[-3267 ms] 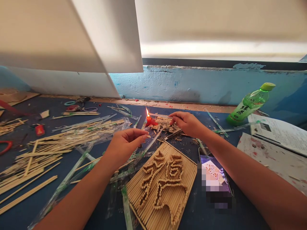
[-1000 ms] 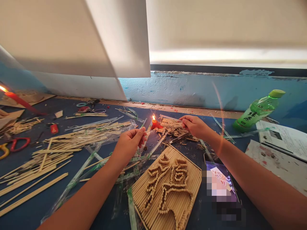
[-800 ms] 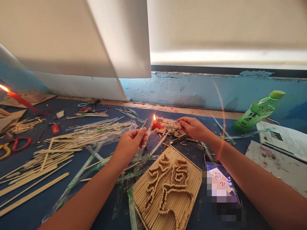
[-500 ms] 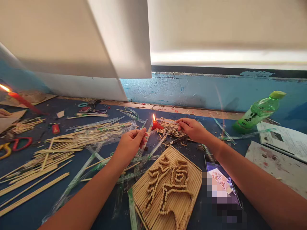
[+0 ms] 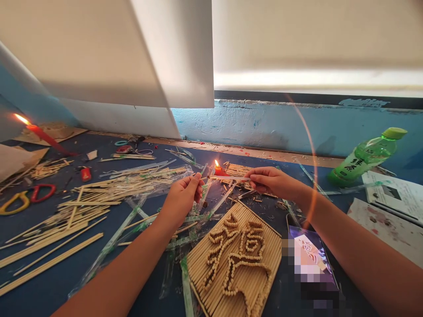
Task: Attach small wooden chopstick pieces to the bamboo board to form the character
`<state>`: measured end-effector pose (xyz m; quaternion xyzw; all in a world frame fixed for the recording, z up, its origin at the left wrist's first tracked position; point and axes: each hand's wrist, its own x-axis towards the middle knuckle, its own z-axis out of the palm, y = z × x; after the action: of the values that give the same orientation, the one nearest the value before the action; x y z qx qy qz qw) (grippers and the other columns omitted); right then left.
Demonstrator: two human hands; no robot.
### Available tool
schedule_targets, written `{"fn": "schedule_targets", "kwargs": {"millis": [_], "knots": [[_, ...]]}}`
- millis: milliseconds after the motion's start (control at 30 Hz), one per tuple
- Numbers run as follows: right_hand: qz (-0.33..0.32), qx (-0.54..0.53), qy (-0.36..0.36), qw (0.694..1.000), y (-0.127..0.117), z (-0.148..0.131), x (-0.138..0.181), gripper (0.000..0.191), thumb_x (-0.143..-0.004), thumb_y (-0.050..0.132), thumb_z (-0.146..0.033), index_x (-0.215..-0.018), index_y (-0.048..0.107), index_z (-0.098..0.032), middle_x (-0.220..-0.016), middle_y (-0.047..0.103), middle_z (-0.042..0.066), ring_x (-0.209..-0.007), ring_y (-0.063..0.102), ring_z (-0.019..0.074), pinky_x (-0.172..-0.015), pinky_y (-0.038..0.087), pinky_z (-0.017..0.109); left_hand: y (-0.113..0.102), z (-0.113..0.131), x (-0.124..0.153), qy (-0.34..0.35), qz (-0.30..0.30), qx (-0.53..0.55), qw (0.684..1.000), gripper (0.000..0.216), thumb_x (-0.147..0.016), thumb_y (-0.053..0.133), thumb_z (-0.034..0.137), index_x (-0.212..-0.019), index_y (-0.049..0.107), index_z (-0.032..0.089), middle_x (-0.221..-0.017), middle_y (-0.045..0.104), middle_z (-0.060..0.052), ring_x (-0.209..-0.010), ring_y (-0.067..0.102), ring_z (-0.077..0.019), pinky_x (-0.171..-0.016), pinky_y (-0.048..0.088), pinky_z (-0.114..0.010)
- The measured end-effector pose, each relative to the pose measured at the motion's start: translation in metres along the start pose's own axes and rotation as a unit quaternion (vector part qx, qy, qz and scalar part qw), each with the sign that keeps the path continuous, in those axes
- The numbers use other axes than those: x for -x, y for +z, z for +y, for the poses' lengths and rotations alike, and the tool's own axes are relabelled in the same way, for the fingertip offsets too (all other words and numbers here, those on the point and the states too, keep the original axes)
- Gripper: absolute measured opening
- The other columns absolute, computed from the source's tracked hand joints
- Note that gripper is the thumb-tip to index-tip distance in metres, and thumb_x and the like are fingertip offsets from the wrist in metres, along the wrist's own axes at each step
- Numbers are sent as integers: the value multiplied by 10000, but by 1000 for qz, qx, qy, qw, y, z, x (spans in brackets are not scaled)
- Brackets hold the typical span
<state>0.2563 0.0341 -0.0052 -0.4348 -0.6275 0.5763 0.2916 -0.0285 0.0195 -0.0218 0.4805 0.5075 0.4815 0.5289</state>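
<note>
My right hand (image 5: 269,180) pinches a thin, pale, see-through strip (image 5: 229,178), which points left just in front of the short lit red candle (image 5: 218,170). On the other side of the flame, my left hand (image 5: 187,191) is closed at the fingertips on something thin and small, hard to make out; its tip comes close to the strip's end. Below both hands lies a panel of wooden sticks (image 5: 244,264), with a raised character outlined in small round pale pieces. A pile of short sticks (image 5: 236,169) sits behind the candle.
Bamboo sticks (image 5: 89,211) and clear wrappers (image 5: 109,246) cover the left side. A tall lit red candle (image 5: 46,136) leans at far left, near scissors (image 5: 42,193) and a red lighter (image 5: 86,174). At right are a green bottle (image 5: 366,158), papers (image 5: 386,224) and a phone (image 5: 312,253).
My right hand has come down slightly, bringing the strip from beside the flame to just below it, near my left fingertips. The whole view has shifted a little.
</note>
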Motion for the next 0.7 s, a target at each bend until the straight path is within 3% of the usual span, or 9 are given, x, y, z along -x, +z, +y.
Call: {"fn": "schedule_targets", "kwargs": {"millis": [533,700], "knots": [[-44,-34,-6,998,4,-3,0,258,-933,610,-420,-1008,670,-180,-751,553,-4,-538,369,81,-471,274,252,1,4,2,-13,-3,10,1000,368,-859,672,492,-716,621,156,-586,547,24,-498,468,-92,-479,386,-204],[-31,-40,3,999,-1,1,-1,230,-925,635,-397,-1004,690,-188,-743,581,6,-542,393,87,-472,301,250,2,5,3,-17,-4,13,1000,366,-857,671,491,-713,612,160,-584,539,25,-502,468,-94,-488,395,-205]]}}
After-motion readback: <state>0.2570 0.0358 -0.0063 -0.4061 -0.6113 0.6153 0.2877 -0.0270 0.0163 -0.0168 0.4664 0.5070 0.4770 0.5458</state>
